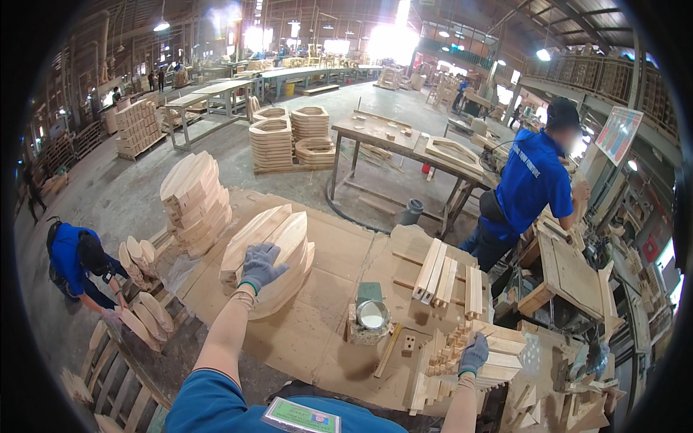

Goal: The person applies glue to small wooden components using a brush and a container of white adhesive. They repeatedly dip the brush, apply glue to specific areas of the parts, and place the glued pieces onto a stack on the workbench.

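Boards [294, 249], pale, faintly grained and curve-edged, lie stacked left of the white-filled pot [373, 315]; the left hand [261, 265] rests on them, gloved fingers somewhat spread. Right of the pot, the right hand [473, 353] touches straight pale sticks [499, 366]; whether its fingers pinch one, I cannot tell.
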Motion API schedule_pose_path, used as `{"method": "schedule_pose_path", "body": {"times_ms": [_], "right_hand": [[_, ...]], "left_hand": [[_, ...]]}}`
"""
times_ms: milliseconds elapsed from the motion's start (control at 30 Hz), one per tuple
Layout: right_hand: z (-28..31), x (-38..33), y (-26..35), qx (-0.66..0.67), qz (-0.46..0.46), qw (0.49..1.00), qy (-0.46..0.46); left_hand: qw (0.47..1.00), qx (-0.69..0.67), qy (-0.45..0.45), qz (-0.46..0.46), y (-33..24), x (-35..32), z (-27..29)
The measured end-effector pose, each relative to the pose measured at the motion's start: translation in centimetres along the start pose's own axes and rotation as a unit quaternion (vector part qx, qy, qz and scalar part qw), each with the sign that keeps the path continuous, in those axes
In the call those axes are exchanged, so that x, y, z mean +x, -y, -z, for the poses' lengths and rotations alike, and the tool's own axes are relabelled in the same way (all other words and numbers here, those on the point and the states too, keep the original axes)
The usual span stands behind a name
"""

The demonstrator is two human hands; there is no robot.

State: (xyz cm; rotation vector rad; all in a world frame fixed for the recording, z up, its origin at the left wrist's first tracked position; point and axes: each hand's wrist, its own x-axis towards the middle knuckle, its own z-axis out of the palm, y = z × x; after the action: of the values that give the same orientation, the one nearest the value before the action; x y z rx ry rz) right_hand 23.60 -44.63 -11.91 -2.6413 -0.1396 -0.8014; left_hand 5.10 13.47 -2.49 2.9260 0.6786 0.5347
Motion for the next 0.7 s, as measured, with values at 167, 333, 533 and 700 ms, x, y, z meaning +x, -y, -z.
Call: {"method": "schedule_pose_path", "body": {"times_ms": [167, 333, 533, 700], "right_hand": [[-0.13, -0.02, -0.28, -0.005, 0.000, 1.000, -0.006], [-0.20, -0.12, -0.17, 0.007, 0.010, 1.000, -0.011], [-0.16, -0.14, -0.07, 0.009, 0.002, 1.000, -0.010], [-0.12, -0.10, -0.30, -0.017, 0.015, 1.000, -0.019]], "left_hand": [[1.000, -0.010, -0.013, -0.003, -0.02, -0.08, -0.23], [1.000, -0.016, -0.014, -0.008, 0.10, -0.02, -0.25], [0.999, -0.012, -0.038, -0.014, 0.29, -0.18, -0.41], [0.999, -0.020, -0.035, -0.013, -0.01, -0.18, -0.20]]}}
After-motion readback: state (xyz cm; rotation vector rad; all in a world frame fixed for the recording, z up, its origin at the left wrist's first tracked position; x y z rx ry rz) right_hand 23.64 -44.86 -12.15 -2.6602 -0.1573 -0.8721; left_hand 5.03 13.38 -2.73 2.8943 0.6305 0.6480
